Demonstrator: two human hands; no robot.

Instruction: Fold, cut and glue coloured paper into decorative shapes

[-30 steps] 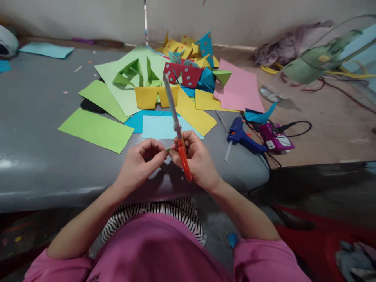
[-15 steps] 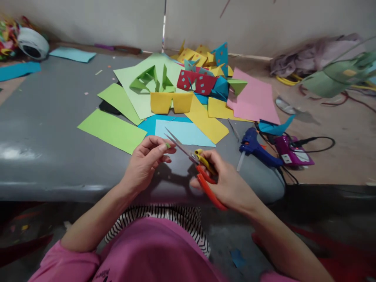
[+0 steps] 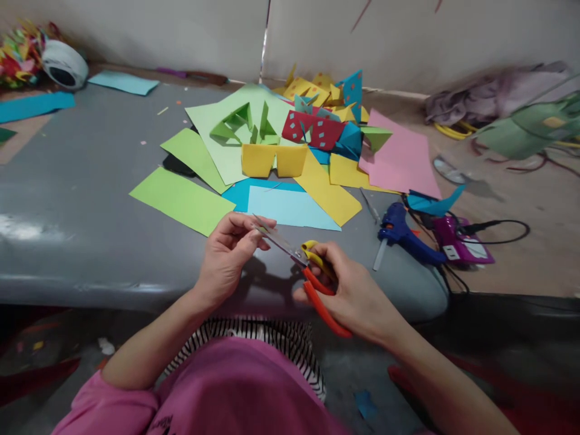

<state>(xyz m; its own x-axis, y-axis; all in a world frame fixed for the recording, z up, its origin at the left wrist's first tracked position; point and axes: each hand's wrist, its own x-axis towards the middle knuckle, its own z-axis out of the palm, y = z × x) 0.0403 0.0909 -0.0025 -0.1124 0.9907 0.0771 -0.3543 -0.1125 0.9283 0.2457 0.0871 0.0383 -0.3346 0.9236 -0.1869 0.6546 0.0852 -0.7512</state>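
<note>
My left hand (image 3: 231,251) is closed in a pinch on a tiny piece of green paper, mostly hidden now by its fingertips and the blades. My right hand (image 3: 348,284) grips scissors (image 3: 290,249) with red and yellow handles. Their blades point up and left, with the tips at the left fingertips. Just beyond the hands lie a light blue paper sheet (image 3: 290,208) and a green paper strip (image 3: 181,199). Folded yellow paper (image 3: 272,160), cut like a mask or glasses, stands behind them.
A blue glue gun (image 3: 403,235) lies at the right beside a purple box (image 3: 462,241) with cables. Folded, dotted red paper (image 3: 312,130), pink paper (image 3: 403,151) and other coloured pieces are heaped at the back. A white tape roll (image 3: 66,65) stands far left.
The scissor blades have come closer together and moved onto the green piece at my left fingertips. The whole view has shifted slightly, so the table things appear further right.
</note>
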